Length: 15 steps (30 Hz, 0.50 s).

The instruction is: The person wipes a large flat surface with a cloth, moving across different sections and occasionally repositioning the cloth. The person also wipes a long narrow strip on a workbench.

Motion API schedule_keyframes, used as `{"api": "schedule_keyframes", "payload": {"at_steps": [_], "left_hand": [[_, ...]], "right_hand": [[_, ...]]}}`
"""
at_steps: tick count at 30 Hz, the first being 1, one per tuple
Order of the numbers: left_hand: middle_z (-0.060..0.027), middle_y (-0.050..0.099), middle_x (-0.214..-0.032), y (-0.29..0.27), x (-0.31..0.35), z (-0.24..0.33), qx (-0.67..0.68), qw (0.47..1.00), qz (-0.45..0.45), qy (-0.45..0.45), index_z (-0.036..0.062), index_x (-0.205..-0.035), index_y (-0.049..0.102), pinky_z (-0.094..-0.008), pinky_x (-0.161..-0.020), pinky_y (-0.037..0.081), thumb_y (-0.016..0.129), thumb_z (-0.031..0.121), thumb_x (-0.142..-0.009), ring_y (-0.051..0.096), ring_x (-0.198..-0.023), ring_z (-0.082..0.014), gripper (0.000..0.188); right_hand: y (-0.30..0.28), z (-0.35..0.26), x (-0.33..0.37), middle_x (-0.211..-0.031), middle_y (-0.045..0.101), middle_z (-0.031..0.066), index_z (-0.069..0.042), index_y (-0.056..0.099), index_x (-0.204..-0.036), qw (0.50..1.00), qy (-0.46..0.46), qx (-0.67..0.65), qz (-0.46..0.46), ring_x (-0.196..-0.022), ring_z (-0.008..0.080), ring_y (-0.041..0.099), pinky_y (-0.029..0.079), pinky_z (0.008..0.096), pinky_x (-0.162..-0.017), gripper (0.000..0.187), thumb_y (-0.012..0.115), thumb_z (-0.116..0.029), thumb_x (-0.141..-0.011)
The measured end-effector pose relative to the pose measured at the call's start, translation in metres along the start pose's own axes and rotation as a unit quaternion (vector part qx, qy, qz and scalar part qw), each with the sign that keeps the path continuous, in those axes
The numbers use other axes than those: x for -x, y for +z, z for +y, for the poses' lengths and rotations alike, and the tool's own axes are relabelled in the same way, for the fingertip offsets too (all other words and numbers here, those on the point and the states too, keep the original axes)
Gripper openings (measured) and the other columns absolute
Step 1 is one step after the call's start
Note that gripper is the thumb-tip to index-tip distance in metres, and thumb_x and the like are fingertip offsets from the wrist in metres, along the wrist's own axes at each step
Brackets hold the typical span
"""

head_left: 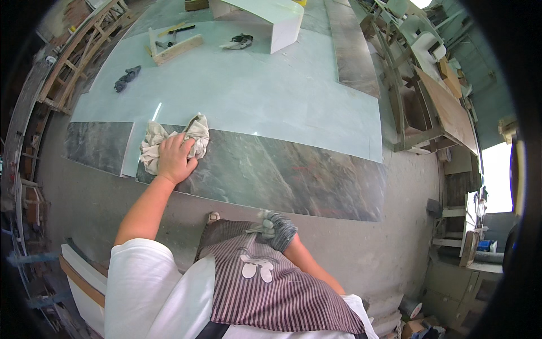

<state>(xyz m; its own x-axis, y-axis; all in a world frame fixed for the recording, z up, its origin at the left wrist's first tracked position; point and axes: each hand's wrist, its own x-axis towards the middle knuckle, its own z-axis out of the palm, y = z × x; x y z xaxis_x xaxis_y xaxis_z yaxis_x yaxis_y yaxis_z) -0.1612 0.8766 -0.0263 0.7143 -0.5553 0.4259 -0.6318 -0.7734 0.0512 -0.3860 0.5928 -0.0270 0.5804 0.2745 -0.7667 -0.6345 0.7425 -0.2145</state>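
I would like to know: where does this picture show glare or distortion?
Head view throughout: the opening at right is washed-out white; a thin reflection streaks the pale surface near the cloth; straight edges bow toward the dark rim.

I can make out no lettering, only faint red marks (303,168) on the marbled slab (257,164), right of the left hand (176,159).

even, fairly bright light fills the middle. the opening (497,179) at right is blown out to white; a thin streak of glare lies on the pale sheet (243,93). straight edges bend toward the black fisheye rim.
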Motion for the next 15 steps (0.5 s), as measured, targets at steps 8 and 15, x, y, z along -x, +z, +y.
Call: {"api": "schedule_keyframes", "payload": {"at_steps": [8, 15], "left_hand": [[-0.0147, 0.055, -0.127, 0.001, 0.001, -0.001, -0.014, 1.000, -0.004, 0.002, 0.0161, -0.121, 0.054, -0.0480, -0.099, 0.036, 0.067, 0.024, -0.072, 0.051, -0.115, -0.0353, 0.052], [-0.0149, 0.054, -0.127, 0.006, 0.003, -0.003, -0.033, 0.999, 0.005, 0.008, 0.0156, -0.123, 0.052, -0.0489, -0.099, 0.036, 0.066, 0.024, -0.072, 0.051, -0.115, -0.0356, 0.053]], "right_hand": [[-0.033, -0.009, 0.015, -0.056, 0.044, -0.0068, -0.009, 0.059, -0.095, 0.999, -0.034, -0.028, 0.007, -0.041, 0.0052, 0.032, 0.026, 0.0210, -0.035, 0.015, 0.047, -0.015, -0.099], [-0.058, -0.020, 0.026, -0.055, 0.043, -0.0065, -0.009, 0.059, -0.095, 0.999, -0.034, -0.018, -0.003, -0.040, 0.0055, 0.032, 0.025, 0.0214, -0.034, 0.014, 0.048, -0.016, -0.100]]}}
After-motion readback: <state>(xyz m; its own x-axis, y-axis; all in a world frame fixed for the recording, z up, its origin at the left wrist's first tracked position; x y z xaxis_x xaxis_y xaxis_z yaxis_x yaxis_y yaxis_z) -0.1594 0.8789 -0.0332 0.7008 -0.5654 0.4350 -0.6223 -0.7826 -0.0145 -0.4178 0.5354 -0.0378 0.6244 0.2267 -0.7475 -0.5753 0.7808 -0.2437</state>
